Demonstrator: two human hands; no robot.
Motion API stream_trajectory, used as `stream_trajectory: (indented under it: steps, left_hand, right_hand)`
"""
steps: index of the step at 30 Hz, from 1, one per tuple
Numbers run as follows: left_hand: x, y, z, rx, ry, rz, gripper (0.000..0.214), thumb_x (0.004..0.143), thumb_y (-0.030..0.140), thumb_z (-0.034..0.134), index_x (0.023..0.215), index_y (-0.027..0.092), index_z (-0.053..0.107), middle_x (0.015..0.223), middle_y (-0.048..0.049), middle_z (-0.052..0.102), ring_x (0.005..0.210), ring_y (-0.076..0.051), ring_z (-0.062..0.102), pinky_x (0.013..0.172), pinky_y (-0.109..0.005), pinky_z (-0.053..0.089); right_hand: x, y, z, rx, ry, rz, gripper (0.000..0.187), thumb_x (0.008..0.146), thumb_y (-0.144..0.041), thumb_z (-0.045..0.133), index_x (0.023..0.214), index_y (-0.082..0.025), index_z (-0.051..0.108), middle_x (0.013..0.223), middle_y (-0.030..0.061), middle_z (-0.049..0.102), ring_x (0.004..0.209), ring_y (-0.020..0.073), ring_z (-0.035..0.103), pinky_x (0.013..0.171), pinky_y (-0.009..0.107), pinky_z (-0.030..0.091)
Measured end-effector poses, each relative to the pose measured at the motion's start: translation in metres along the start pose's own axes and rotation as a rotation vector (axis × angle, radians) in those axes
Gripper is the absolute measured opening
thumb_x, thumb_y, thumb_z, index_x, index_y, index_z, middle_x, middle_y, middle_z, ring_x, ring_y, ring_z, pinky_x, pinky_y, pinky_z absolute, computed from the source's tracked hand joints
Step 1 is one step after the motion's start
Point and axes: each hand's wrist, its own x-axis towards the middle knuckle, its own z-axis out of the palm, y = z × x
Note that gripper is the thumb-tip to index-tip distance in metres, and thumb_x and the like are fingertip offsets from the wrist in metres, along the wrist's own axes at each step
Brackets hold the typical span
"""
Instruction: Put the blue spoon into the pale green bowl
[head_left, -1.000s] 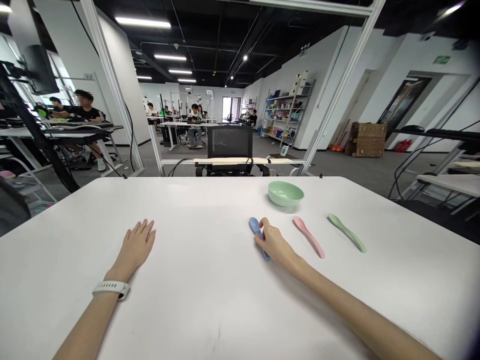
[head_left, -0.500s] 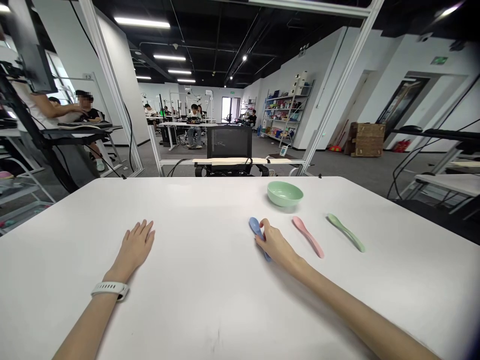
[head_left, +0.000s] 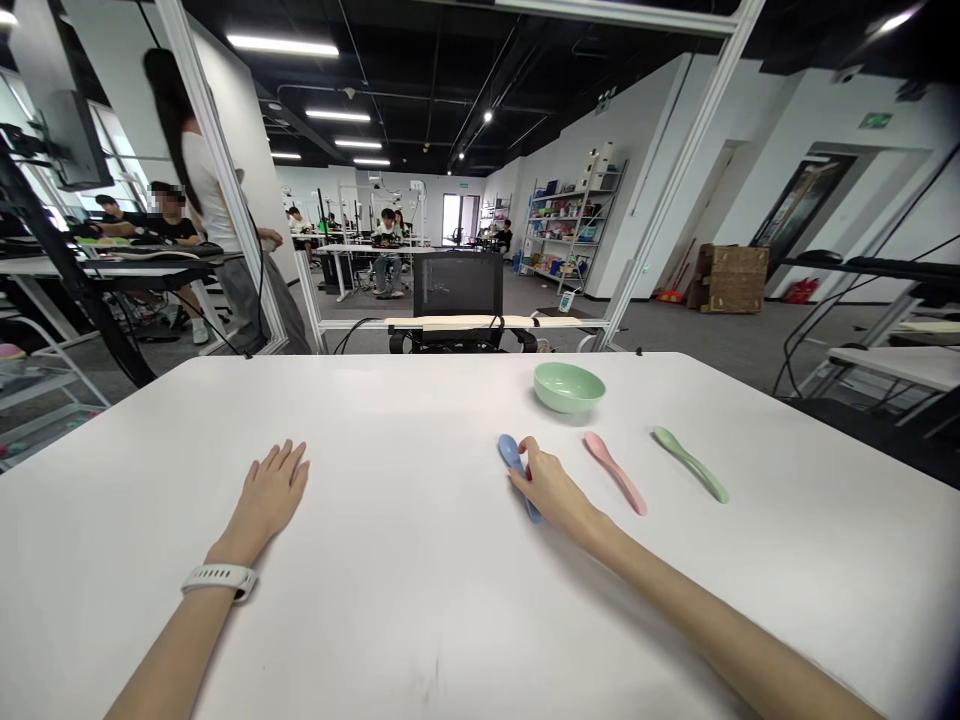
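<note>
My right hand (head_left: 551, 488) lies on the white table (head_left: 420, 560) with its fingers curled around the handle of a blue spoon (head_left: 512, 453); the spoon's bowl sticks out past my fingertips and rests on the table. To its right lie a pink spoon (head_left: 615, 472) and a green spoon (head_left: 690, 464), side by side. A pale green bowl (head_left: 569, 387) stands just beyond them. My left hand (head_left: 271, 492) rests flat on the table at the left, fingers stretched out, holding nothing; a white watch (head_left: 221, 578) is on that wrist.
Beyond the table's far edge stands a black monitor (head_left: 458, 284) on a stand inside a metal frame (head_left: 660, 200). A person (head_left: 217, 230) walks past at the left, others sit at desks behind. Shelves (head_left: 570, 225) and a cardboard box (head_left: 733, 279) stand at the back right.
My hands and the spoons have not moved. A standing person has walked into view at the left, behind the frame.
</note>
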Motion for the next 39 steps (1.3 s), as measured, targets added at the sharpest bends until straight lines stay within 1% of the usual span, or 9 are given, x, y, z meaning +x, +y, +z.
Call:
stream_trajectory:
  steps: [9, 14, 19, 23, 26, 29, 33, 35, 39]
  left_hand:
    - [0.001, -0.002, 0.001, 0.002, -0.035, -0.016, 0.076, 0.11, 0.045, 0.022, 0.167, 0.016, 0.063, 0.18, -0.0186, 0.056, 0.17, -0.035, 0.049, 0.139, -0.062, 0.038]
    - [0.001, -0.001, -0.001, 0.004, -0.07, -0.016, 0.078, 0.111, 0.045, 0.019, 0.169, 0.012, 0.059, 0.183, -0.0199, 0.051, 0.173, -0.036, 0.045, 0.141, -0.063, 0.034]
    - [-0.001, 0.001, 0.0, -0.002, -0.047, -0.005, 0.076, 0.111, 0.043, 0.021, 0.168, 0.012, 0.06, 0.181, -0.0218, 0.053, 0.172, -0.037, 0.046, 0.14, -0.066, 0.036]
    - [-0.001, 0.0, 0.0, -0.008, -0.04, -0.001, 0.075, 0.112, 0.043, 0.022, 0.168, 0.012, 0.061, 0.181, -0.022, 0.053, 0.172, -0.038, 0.046, 0.14, -0.067, 0.036]
    - [0.0, -0.001, -0.001, -0.003, -0.049, 0.0, 0.075, 0.112, 0.043, 0.022, 0.169, 0.012, 0.059, 0.181, -0.0211, 0.053, 0.172, -0.037, 0.046, 0.14, -0.066, 0.036]
    - [0.001, -0.001, -0.002, 0.016, -0.074, -0.009, 0.076, 0.112, 0.042, 0.021, 0.17, 0.011, 0.058, 0.182, -0.0204, 0.052, 0.173, -0.036, 0.045, 0.141, -0.063, 0.035]
    - [0.002, -0.001, -0.002, 0.033, -0.073, -0.014, 0.074, 0.112, 0.041, 0.022, 0.17, 0.01, 0.058, 0.182, -0.0206, 0.052, 0.172, -0.036, 0.045, 0.141, -0.061, 0.036]
    - [0.003, -0.001, -0.002, 0.031, -0.068, -0.014, 0.074, 0.112, 0.041, 0.024, 0.17, 0.01, 0.059, 0.181, -0.0205, 0.053, 0.172, -0.037, 0.046, 0.141, -0.061, 0.036]
    - [0.004, -0.003, -0.001, 0.016, -0.069, -0.008, 0.076, 0.112, 0.043, 0.021, 0.169, 0.008, 0.059, 0.181, -0.0215, 0.052, 0.172, -0.038, 0.046, 0.141, -0.062, 0.036]
  right_hand:
    - [0.0, 0.001, 0.003, -0.057, 0.012, -0.036, 0.012, 0.112, -0.026, 0.054, 0.124, -0.024, 0.057, 0.092, 0.0047, 0.073, 0.077, 0.0229, 0.068, 0.068, 0.03, 0.043]
    - [0.008, 0.016, -0.008, -0.119, 0.125, -0.001, 0.029, 0.116, -0.042, 0.052, 0.134, -0.021, 0.061, 0.115, 0.0161, 0.076, 0.098, 0.0299, 0.077, 0.079, 0.035, 0.052]
    - [0.023, 0.059, -0.035, -0.377, 0.287, 0.112, 0.034, 0.111, -0.036, 0.06, 0.136, -0.014, 0.067, 0.133, 0.0294, 0.073, 0.117, 0.0416, 0.079, 0.095, 0.047, 0.058]
    - [0.025, 0.091, -0.045, -0.529, 0.287, 0.288, 0.035, 0.109, -0.035, 0.064, 0.131, -0.009, 0.072, 0.139, 0.0401, 0.071, 0.13, 0.0512, 0.074, 0.1, 0.056, 0.058]
    - [0.025, 0.106, -0.047, -0.464, 0.18, 0.373, 0.036, 0.113, -0.035, 0.055, 0.129, -0.009, 0.074, 0.135, 0.0371, 0.076, 0.132, 0.0488, 0.075, 0.103, 0.055, 0.057]
    - [0.028, 0.12, -0.054, -0.342, 0.131, 0.404, 0.043, 0.117, -0.032, 0.041, 0.133, -0.005, 0.071, 0.124, 0.0327, 0.08, 0.121, 0.0434, 0.08, 0.096, 0.047, 0.058]
    - [0.032, 0.154, -0.081, -0.324, 0.361, 0.445, 0.044, 0.115, -0.021, 0.037, 0.145, 0.001, 0.062, 0.122, 0.035, 0.079, 0.114, 0.0407, 0.081, 0.093, 0.043, 0.057]
    - [0.031, 0.179, -0.097, -0.331, 0.453, 0.489, 0.045, 0.116, -0.023, 0.04, 0.146, 0.003, 0.061, 0.125, 0.0383, 0.077, 0.118, 0.0423, 0.08, 0.093, 0.044, 0.056]
    - [0.031, 0.225, -0.115, -0.27, 0.475, 0.552, 0.036, 0.107, -0.033, 0.064, 0.127, -0.006, 0.074, 0.106, 0.0344, 0.078, 0.107, 0.0465, 0.08, 0.081, 0.047, 0.055]
